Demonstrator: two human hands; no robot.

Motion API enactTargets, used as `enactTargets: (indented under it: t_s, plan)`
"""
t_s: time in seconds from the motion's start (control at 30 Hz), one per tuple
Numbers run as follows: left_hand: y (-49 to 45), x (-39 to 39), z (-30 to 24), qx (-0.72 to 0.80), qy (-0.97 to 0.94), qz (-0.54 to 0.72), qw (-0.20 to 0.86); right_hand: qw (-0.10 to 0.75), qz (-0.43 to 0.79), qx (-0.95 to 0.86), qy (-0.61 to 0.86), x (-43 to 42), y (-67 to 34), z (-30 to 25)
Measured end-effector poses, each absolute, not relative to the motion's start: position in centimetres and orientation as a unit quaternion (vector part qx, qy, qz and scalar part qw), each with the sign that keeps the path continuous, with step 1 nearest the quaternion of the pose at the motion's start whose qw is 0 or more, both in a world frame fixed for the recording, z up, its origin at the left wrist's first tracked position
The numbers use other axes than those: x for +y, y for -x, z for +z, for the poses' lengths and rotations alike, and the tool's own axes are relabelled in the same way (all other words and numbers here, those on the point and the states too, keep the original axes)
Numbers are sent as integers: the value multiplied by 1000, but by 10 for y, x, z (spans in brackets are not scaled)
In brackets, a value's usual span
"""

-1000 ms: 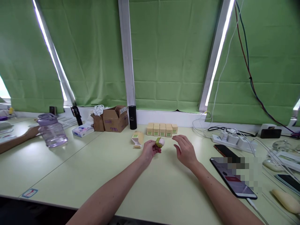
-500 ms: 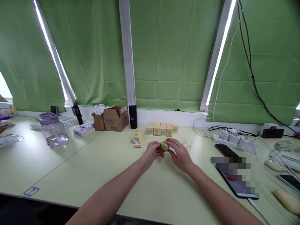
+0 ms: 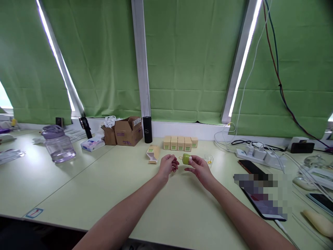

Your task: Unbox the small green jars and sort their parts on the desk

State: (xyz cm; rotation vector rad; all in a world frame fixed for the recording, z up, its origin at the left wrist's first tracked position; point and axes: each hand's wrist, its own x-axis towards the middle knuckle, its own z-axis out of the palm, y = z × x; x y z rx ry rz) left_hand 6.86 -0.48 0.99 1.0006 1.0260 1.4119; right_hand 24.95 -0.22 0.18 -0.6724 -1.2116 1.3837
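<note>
My right hand (image 3: pixel 199 167) pinches a small green rounded object (image 3: pixel 186 158) between thumb and fingertips, just above the pale green table (image 3: pixel 104 187). My left hand (image 3: pixel 167 164) is a few centimetres to its left, fingers curled closed; what is in them, if anything, is hidden. An opened cream and green small box (image 3: pixel 153 154) lies just left of my left hand. A row of several matching cream boxes (image 3: pixel 180 143) stands behind both hands. A tiny clear piece with a yellow spot (image 3: pixel 208 160) lies right of the green object.
A black cylinder (image 3: pixel 147 130) and brown cardboard boxes (image 3: pixel 129 131) stand at the back. A clear purple-lidded jug (image 3: pixel 58 144) and a tissue pack (image 3: pixel 91 143) sit to the left. A power strip (image 3: pixel 257 154) with cables and phones (image 3: pixel 260 201) lie to the right.
The green object passed from my left hand to my right, and the hands have drawn slightly apart. Another person's arm at the far left has left the view.
</note>
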Motion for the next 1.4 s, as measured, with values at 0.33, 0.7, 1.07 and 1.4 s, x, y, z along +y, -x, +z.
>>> enactTargets:
  t_s: [0.33, 0.7, 1.07, 1.4]
  plan:
    - [-71, -1, 13, 415, -449, 642, 461, 549, 640, -463, 276, -2, -251, 7]
    - [-80, -15, 14, 405, -602, 580, 371, 567, 430, -623, 324, -1, -247, -3]
    - [-81, -21, 14, 357, -604, 555, 446, 531, 186, -747, 355, -9, -249, 0]
    - [-81, -20, 9, 356, -616, 556, 429, 422, -12, -815, 396, -16, -256, 5]
